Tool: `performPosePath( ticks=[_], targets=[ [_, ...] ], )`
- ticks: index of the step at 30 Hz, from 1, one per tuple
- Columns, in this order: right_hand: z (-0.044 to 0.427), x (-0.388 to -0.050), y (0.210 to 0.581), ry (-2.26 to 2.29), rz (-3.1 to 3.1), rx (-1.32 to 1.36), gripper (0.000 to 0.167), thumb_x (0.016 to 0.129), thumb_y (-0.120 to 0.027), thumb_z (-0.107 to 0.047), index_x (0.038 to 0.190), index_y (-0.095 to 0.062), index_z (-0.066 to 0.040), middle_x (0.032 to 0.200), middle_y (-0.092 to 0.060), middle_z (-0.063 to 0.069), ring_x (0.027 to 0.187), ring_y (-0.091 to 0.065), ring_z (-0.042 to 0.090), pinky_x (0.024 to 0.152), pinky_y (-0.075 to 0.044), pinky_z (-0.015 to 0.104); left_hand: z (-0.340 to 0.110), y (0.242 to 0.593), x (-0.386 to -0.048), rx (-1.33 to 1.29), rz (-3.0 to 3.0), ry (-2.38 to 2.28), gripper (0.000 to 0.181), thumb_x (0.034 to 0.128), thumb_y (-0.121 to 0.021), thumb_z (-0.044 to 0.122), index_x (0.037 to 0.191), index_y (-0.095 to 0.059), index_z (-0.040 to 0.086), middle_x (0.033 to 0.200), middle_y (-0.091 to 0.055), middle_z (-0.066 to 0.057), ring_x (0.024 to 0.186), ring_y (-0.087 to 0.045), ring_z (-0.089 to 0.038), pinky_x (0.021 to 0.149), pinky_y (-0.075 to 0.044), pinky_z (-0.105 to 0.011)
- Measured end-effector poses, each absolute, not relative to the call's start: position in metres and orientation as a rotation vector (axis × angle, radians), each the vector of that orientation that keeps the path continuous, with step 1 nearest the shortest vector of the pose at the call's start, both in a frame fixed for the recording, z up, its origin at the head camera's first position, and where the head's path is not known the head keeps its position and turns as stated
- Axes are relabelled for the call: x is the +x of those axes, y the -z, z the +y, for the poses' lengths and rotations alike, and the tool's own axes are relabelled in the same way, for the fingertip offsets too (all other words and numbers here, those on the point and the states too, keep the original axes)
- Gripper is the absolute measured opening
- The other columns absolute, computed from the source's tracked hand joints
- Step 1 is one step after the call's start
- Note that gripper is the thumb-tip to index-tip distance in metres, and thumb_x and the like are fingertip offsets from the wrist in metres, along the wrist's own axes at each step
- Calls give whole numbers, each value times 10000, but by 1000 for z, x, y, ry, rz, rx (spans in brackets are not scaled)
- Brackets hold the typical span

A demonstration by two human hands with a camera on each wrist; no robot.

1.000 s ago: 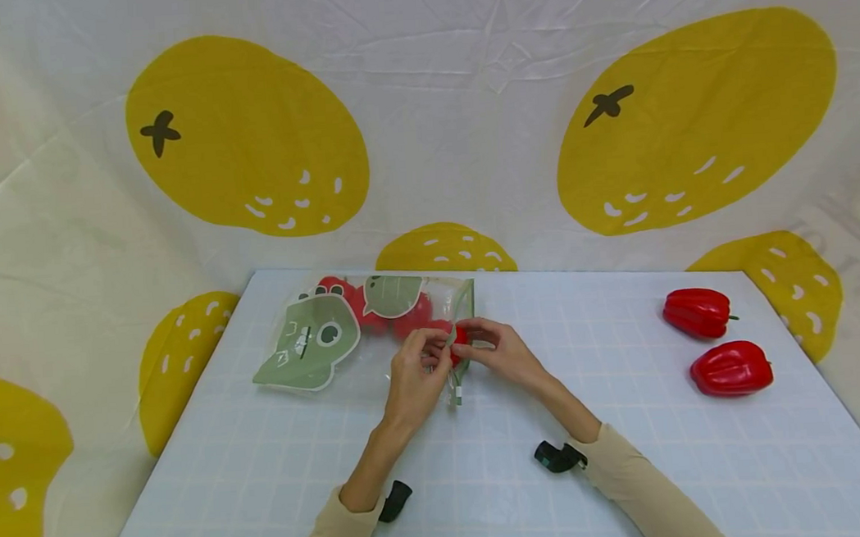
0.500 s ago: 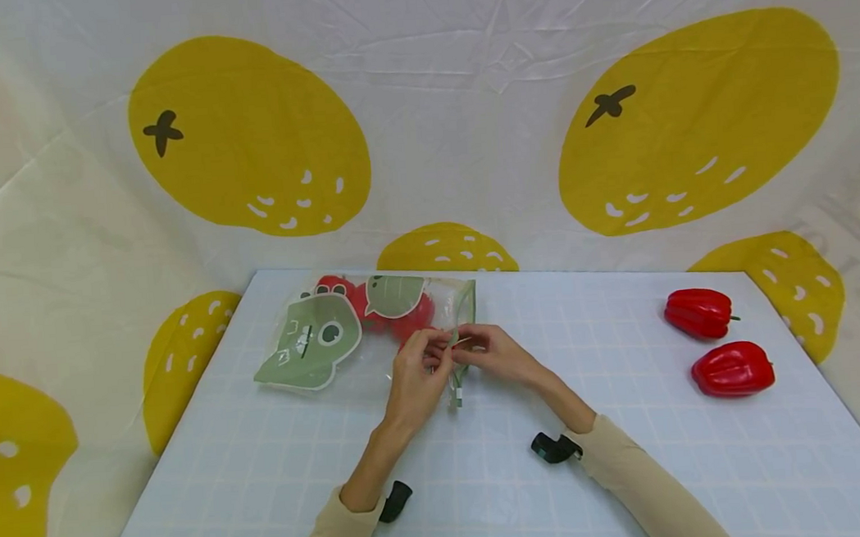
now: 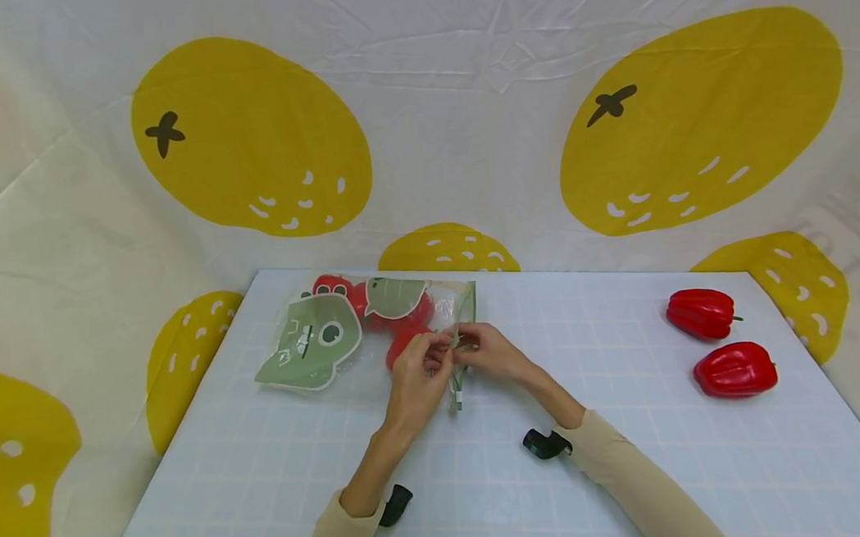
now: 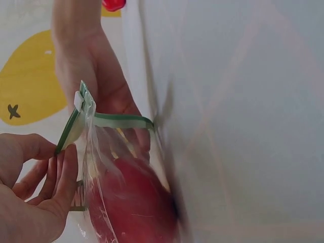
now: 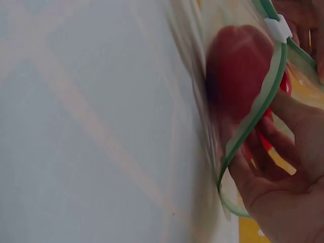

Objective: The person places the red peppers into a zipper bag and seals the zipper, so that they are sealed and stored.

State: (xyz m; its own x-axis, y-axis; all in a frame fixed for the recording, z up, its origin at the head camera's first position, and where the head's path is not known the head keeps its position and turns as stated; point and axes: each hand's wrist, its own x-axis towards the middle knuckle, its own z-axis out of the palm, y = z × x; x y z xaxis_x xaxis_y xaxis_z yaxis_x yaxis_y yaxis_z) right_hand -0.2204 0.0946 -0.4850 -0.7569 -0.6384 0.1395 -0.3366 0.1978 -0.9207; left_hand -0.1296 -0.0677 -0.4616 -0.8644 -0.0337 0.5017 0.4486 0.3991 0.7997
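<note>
A clear zip bag (image 3: pixel 312 341) with green animal prints lies at the back left of the table, its mouth to the right. My left hand (image 3: pixel 417 388) pinches the green-edged rim (image 4: pixel 62 139) between thumb and fingertips. Through the mouth reach the fairly straight fingers of my right hand (image 3: pixel 498 353), close against a red bell pepper (image 5: pixel 240 71) inside the bag. Whether they touch it is hard to see through the film. A white slider (image 5: pixel 278 29) sits on the green zip. Farther in are several red items (image 3: pixel 355 293), partly hidden by the prints.
Two red bell peppers, one farther back (image 3: pixel 701 313) and one nearer (image 3: pixel 735 370), lie at the right of the pale blue checked table (image 3: pixel 591 357). A white cloth (image 3: pixel 459 135) printed with yellow fruit hangs behind and beside the table.
The red pepper at the bag's mouth has slid left, deeper into the bag. My right hand has followed it slightly left, its fingers entering the mouth. My left hand stays on the rim.
</note>
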Motion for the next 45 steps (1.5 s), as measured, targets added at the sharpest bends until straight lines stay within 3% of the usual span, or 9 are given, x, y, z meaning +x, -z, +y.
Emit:
performPosePath(
  ticks=[7,18,25,34,40,45],
  targets=[
    [93,-224,493,1537,2236,-903,261,923,-675,8,1177,-667,64,1141,-707,168,1037,-695,277,858,-580,277,-67,462,-127,-354,-2225,1455,172,880,-710,-89,1040,-693,-29,951,-679,-112,798,-664,-211,706,-610,-300],
    [91,-223,494,1529,2256,-981,372,834,-626,98,1204,-658,113,1144,-705,220,950,-673,205,846,-588,292,-54,462,-121,-216,-2233,1341,150,842,-743,-96,979,-712,-45,900,-712,-133,766,-705,-225,716,-621,-314],
    [99,-225,493,1476,2292,-974,304,918,-665,18,1219,-669,63,1166,-710,174,1054,-692,275,950,-572,367,-47,460,-117,-70,-2268,1332,108,851,-761,-53,949,-727,-21,864,-723,-97,737,-713,-191,704,-620,-296],
    [113,-225,488,1498,2278,-907,267,973,-668,-47,1218,-661,58,1161,-704,166,1071,-685,291,990,-550,422,-44,460,-117,20,-2270,1337,60,854,-749,-36,908,-731,-16,779,-718,-83,666,-697,-173,680,-619,-307],
    [123,-223,483,1519,2244,-904,275,985,-686,-102,1227,-678,28,1178,-708,158,1104,-672,299,980,-550,359,-44,462,-118,98,-2232,1392,59,840,-744,-40,892,-733,-14,738,-719,-74,637,-697,-173,663,-618,-328],
    [132,-221,478,1532,2207,-882,308,992,-669,-80,1255,-646,79,1207,-687,229,1113,-665,345,901,-577,296,-45,462,-118,155,-2216,1435,80,831,-755,-41,899,-737,-5,745,-726,-68,641,-696,-173,667,-612,-320]
  ],
)
